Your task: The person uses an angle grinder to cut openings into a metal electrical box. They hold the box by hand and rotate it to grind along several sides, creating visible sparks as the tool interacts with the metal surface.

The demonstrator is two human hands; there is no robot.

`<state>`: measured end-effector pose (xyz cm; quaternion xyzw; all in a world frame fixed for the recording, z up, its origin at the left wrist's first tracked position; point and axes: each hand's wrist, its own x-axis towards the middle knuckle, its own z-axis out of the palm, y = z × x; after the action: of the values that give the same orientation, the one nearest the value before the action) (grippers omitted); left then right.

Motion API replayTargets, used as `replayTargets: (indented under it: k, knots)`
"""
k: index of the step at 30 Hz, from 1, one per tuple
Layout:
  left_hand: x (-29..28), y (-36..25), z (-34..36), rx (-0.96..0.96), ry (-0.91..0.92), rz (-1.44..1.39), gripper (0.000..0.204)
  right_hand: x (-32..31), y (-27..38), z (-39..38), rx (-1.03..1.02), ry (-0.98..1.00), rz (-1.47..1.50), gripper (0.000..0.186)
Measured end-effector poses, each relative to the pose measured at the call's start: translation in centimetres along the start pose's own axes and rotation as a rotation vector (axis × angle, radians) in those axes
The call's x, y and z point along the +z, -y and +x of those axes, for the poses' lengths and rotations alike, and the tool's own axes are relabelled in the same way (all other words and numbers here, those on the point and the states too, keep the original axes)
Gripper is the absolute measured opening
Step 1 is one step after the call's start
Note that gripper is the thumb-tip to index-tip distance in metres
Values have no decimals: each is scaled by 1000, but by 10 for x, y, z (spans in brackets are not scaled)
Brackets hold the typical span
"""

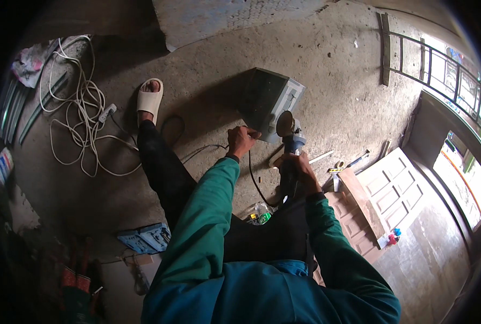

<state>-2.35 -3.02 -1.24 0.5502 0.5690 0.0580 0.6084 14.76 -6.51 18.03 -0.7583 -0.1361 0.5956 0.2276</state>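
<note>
My left hand (242, 141) is closed on the lower left corner of a grey-green metal box (263, 97) that lies on the concrete floor with a lighter panel along its right side. My right hand (299, 167) grips the body of a blue angle grinder (293, 141), whose disc (285, 123) is up against or just in front of the box's lower right part; I cannot tell if it touches. A dark cord hangs and loops between my two hands and beside my left leg.
Tangled white cable (89, 137) with a socket strip (106, 112) and metal strips lie left. An open blue toolcase (143, 238) is at lower left. Wooden door panels (391, 183), small tools and a metal grille (434, 70) are right. A large board (208, 19) stands at the top.
</note>
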Motion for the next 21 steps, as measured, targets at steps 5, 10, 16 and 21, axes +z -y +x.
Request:
replayTargets:
  k: [5, 10, 16, 21]
  knots:
    - [-2, 15, -1, 81, -95, -21, 26, 10, 4, -2, 2, 3, 26, 24]
    - [1, 11, -1, 88, -57, -19, 27, 9, 6, 0, 6, -11, 30, 25]
    - [3, 14, -1, 69, -49, 73, 27, 15, 9, 2, 7, -12, 36, 27]
    - [1, 14, 0, 78, -31, 74, 29, 17, 11, 5, 4, -19, 46, 29]
